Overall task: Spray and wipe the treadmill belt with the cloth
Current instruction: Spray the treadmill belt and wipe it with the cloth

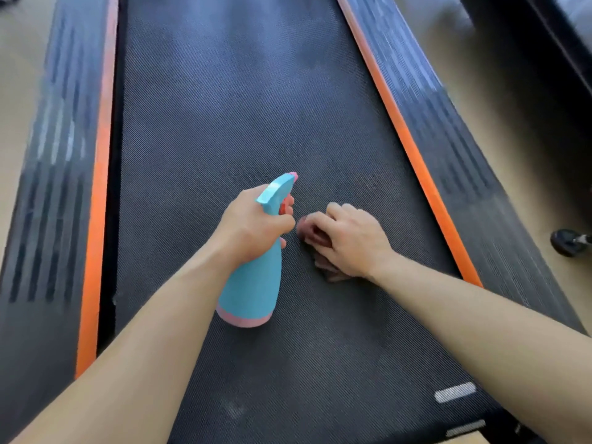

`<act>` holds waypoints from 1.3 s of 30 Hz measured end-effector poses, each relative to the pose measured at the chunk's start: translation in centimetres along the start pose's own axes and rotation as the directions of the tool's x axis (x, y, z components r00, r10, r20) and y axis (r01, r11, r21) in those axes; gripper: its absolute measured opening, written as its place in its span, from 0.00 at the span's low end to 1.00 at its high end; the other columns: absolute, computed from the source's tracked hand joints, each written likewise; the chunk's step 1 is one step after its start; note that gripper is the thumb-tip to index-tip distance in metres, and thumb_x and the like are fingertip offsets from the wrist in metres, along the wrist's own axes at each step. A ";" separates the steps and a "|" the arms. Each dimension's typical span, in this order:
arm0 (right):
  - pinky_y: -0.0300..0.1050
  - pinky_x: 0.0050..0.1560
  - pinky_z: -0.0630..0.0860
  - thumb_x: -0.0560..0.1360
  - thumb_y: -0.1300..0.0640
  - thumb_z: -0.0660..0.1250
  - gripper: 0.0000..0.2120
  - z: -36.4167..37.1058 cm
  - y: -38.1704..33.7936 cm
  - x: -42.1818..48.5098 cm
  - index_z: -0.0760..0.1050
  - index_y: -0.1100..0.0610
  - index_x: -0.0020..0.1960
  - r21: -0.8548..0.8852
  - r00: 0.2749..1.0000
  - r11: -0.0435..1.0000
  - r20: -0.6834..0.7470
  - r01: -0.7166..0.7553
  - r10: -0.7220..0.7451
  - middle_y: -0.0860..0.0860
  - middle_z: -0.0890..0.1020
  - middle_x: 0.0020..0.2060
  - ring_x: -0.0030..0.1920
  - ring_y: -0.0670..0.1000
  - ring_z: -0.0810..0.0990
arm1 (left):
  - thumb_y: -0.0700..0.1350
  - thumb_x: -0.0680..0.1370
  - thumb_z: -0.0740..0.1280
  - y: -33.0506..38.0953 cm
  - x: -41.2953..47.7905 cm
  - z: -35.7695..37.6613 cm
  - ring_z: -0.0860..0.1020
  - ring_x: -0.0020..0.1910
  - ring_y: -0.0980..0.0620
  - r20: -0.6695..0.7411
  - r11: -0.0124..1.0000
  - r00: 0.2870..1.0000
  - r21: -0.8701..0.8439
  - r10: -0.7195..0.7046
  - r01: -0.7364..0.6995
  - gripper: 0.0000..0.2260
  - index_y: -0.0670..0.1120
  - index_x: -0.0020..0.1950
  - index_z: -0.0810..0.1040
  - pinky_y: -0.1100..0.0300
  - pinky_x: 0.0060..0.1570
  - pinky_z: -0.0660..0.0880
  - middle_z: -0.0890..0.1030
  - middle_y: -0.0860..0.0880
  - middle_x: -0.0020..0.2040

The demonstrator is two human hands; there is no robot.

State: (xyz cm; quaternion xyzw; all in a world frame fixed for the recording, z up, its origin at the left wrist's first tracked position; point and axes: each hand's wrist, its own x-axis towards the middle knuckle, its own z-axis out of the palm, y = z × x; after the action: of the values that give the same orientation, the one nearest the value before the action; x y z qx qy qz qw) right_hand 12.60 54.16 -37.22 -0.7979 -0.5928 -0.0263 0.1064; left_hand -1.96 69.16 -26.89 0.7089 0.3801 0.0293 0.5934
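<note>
The dark textured treadmill belt (pixel 230 107) runs away from me down the middle of the view. My left hand (pixel 253 225) grips the neck of a teal spray bottle (pixel 253 290) with a pink base, its nozzle pointing forward over the belt and a finger on the orange trigger. Just to its right, my right hand (pixel 349 238) presses flat on a crumpled brown cloth (pixel 330 270) lying on the belt; most of the cloth is hidden under the palm and fingers.
Orange strips (pixel 99 187) and dark ribbed side rails (pixel 54 203) border the belt on both sides. A black dumbbell end (pixel 568 241) lies on the beige floor at the right. Another machine's dark frame (pixel 557 43) stands at the far right.
</note>
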 end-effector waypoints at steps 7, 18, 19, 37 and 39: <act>0.55 0.49 0.75 0.79 0.40 0.60 0.17 -0.8 2.4 5.8 0.72 0.48 0.63 0.032 0.866 0.867 -0.028 -0.498 0.499 0.54 0.76 0.53 0.52 0.60 0.76 | 0.36 0.72 0.69 0.9 -0.6 1.2 0.83 0.39 0.50 0.013 0.997 0.997 -0.030 0.075 -0.075 0.20 0.55 0.59 0.84 0.58 0.39 0.83 0.85 0.49 0.51; 0.54 0.47 0.74 0.80 0.44 0.62 0.16 -1.6 4.3 0.6 0.74 0.51 0.63 -0.039 0.874 0.876 -0.097 -0.481 0.476 0.57 0.77 0.52 0.51 0.62 0.76 | 0.47 0.62 0.66 5.4 1.1 5.6 0.85 0.35 0.47 0.045 0.984 0.997 0.164 0.063 -0.070 0.27 0.50 0.61 0.83 0.47 0.48 0.85 0.85 0.49 0.50; 0.55 0.50 0.74 0.81 0.43 0.60 0.18 -1.7 5.1 2.5 0.72 0.51 0.66 -0.050 0.860 0.859 -0.068 -0.510 0.506 0.58 0.76 0.56 0.54 0.62 0.75 | 0.47 0.62 0.66 5.4 1.1 5.5 0.85 0.35 0.47 0.038 0.982 0.997 0.173 0.064 -0.070 0.27 0.50 0.61 0.83 0.47 0.48 0.85 0.86 0.48 0.51; 0.53 0.39 0.74 0.75 0.57 0.68 0.05 -2.5 8.2 2.3 0.78 0.58 0.49 -0.249 0.852 0.815 -0.193 -0.523 0.487 0.58 0.79 0.42 0.40 0.62 0.78 | 0.48 0.62 0.67 5.4 4.4 7.9 0.86 0.36 0.47 0.103 0.956 0.994 0.288 0.023 -0.052 0.15 0.49 0.48 0.82 0.46 0.47 0.85 0.84 0.51 0.42; 0.52 0.38 0.73 0.76 0.54 0.69 0.08 -2.9 6.6 -2.3 0.77 0.57 0.50 -0.223 0.838 0.810 -0.197 -0.543 0.508 0.58 0.78 0.42 0.40 0.62 0.77 | 0.49 0.62 0.67 5.3 4.7 7.8 0.87 0.39 0.45 0.117 0.950 0.993 0.305 0.025 -0.060 0.16 0.50 0.48 0.82 0.46 0.46 0.86 0.85 0.50 0.44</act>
State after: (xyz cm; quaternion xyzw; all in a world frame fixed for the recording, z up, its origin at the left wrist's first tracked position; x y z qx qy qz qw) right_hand 18.41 49.66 -35.71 -0.9341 -0.3312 -0.1275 0.0378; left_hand 7.88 65.43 -26.50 0.8012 0.3308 -0.0575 0.4952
